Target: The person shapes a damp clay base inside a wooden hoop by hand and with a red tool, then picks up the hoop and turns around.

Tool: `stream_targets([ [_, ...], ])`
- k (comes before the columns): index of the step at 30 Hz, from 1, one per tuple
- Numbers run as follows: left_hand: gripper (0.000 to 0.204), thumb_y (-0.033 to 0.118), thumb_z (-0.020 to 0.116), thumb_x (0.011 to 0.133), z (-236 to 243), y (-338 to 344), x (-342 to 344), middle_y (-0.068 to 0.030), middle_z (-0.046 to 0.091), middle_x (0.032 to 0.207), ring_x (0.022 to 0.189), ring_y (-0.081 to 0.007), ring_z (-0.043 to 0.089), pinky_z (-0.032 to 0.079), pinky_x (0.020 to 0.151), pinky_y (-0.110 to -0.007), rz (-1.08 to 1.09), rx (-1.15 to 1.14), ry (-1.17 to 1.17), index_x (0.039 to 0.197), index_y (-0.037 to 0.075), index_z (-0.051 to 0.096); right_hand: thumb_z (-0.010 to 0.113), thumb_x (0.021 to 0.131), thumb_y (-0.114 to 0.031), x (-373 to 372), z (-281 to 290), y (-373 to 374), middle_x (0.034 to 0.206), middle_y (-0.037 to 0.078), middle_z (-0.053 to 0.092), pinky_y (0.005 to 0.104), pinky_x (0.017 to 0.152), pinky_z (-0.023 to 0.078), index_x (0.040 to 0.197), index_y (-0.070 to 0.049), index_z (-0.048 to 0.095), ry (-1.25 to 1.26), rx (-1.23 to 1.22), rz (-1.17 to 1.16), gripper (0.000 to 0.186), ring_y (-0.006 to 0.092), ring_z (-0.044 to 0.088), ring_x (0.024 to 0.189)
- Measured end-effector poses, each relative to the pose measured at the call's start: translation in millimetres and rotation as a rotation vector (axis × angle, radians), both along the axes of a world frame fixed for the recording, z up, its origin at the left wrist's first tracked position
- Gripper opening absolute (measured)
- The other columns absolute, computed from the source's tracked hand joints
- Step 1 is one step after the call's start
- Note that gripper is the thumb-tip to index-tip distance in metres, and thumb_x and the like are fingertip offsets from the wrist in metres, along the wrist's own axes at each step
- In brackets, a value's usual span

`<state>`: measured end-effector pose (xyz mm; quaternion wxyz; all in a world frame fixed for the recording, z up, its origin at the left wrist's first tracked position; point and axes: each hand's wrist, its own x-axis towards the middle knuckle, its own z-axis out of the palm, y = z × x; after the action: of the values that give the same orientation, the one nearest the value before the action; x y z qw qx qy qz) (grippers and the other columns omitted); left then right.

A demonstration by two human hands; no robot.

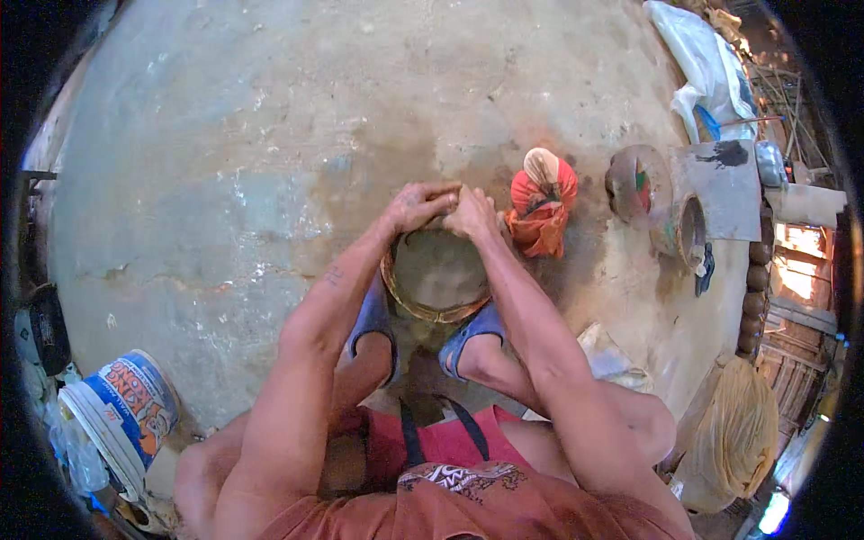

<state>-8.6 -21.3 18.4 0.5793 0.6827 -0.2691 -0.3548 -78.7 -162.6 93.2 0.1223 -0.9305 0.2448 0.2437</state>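
A round vessel (436, 315) with a brown rim and a smooth grey-green inside stands on the floor between my feet. My left hand (421, 206) lies at its far rim, the fingers bent and pointing right. Beside it, almost touching, my right hand (472, 214) has its fingers curled over the same edge. Both hands hide that stretch of rim, and whether wet clay is pinched there I cannot make out. Right of my right hand sits a red cloth bundle (541, 216), tied with a dark band and topped by a tan rounded piece.
A dark round pot (637, 183), an open round container (691, 230) and a grey board (720, 193) stand to the right. A blue and white bucket (126, 409) is at lower left, a yellowish sack (727, 432) at lower right. White plastic sheeting (706, 67) lies at far right.
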Motion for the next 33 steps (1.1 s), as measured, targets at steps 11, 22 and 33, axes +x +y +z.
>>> stream_targets([
  [11,0.037,0.038,0.060,0.103,13.9,-6.0,1.4,-0.0113,0.078,0.114,0.104,-0.0207,0.072,0.054,0.096,-0.038,-0.121,0.222,-0.127,0.126,0.013,0.074,0.090,0.068,-0.051,-50.2,-25.4,-12.5,0.125,0.016,0.060,0.0569,0.101,0.046,0.121,-0.015,0.065,-0.162,-0.027,-0.325,0.069,0.0400,0.053,0.130],
  [22,0.040,0.043,0.073,0.091,10.1,-6.4,5.4,-0.0155,0.077,0.112,0.103,-0.0309,0.075,0.056,0.092,-0.040,-0.063,0.132,-0.184,0.119,0.015,0.078,0.087,0.070,-0.059,-70.7,-12.6,-0.9,0.129,0.019,0.061,0.0539,0.100,0.049,0.124,-0.007,0.062,-0.221,-0.049,-0.506,0.079,0.0413,0.060,0.121],
  [33,0.037,0.039,0.073,0.092,19.9,-4.5,0.9,-0.0157,0.078,0.107,0.098,-0.0255,0.076,0.056,0.090,-0.038,-0.059,0.159,-0.180,0.119,0.014,0.078,0.087,0.062,-0.069,-85.2,-11.3,-10.7,0.133,0.021,0.063,0.0483,0.105,0.048,0.128,-0.011,0.067,-0.072,0.102,-0.720,0.090,0.0378,0.060,0.126],
])
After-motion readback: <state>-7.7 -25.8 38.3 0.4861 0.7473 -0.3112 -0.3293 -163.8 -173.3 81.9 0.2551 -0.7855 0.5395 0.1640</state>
